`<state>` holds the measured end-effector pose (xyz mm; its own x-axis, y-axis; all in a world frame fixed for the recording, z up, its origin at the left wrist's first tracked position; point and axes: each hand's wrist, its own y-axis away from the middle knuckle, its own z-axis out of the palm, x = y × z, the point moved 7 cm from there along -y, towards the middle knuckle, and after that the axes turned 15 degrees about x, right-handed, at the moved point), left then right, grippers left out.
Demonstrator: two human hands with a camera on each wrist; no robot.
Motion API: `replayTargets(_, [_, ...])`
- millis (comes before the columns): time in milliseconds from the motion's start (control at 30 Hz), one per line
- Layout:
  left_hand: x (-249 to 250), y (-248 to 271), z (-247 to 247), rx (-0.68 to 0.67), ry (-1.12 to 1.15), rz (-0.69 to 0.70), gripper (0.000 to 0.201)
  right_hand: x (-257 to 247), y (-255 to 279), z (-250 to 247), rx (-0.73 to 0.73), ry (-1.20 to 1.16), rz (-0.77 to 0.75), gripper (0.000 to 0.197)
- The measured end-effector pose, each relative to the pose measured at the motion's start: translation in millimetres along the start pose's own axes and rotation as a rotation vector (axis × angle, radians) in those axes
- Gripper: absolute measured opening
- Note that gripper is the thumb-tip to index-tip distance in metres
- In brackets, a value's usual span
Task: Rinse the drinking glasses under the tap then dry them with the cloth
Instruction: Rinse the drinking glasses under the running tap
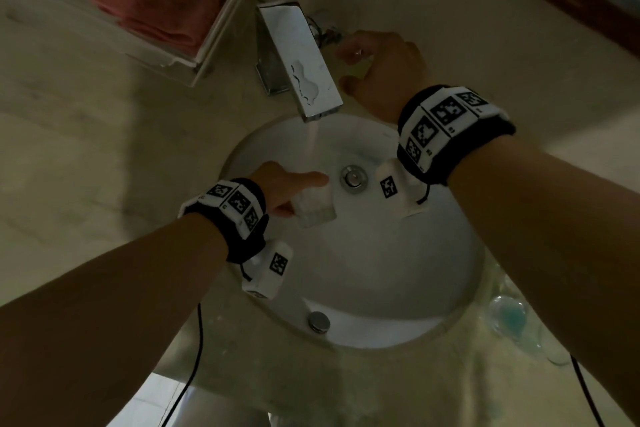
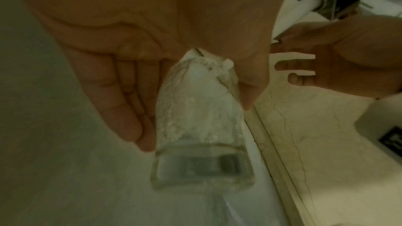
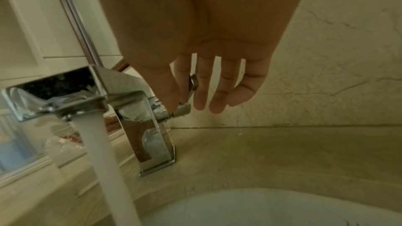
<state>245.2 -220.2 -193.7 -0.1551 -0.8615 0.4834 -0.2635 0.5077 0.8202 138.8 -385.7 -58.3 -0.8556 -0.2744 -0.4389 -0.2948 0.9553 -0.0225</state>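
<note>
My left hand [image 1: 301,194] grips a clear drinking glass [image 1: 315,206] low inside the white sink [image 1: 381,270], thumb on one side and fingers on the other. In the left wrist view the glass [image 2: 200,118] lies tilted with its thick base away from the palm. The chrome tap [image 1: 298,52] runs, and its water stream [image 1: 313,139] falls toward my thumb and the glass. My right hand [image 1: 353,62] reaches behind the spout. There thumb and forefinger pinch the tap lever [image 3: 192,83] while the other fingers stay straight. A red cloth [image 1: 156,0] lies folded at the back left.
The cloth sits in a clear box [image 1: 221,28] on the marble counter. The drain plug [image 1: 353,177] is right of the held glass. Clear glassware with something blue [image 1: 512,315] stands on the counter at the sink's front right. Cables hang from both wrists.
</note>
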Motion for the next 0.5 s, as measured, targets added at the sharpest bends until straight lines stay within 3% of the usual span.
replayTargets(200, [-16, 1, 6, -0.055, -0.018, -0.096, 0.058, 1, 0, 1, 0.003, -0.011, -0.006, 0.039])
replayTargets(500, [-13, -2, 1, -0.059, -0.041, -0.087, 0.066, 3, -1, 4, 0.01, 0.014, -0.005, 0.038])
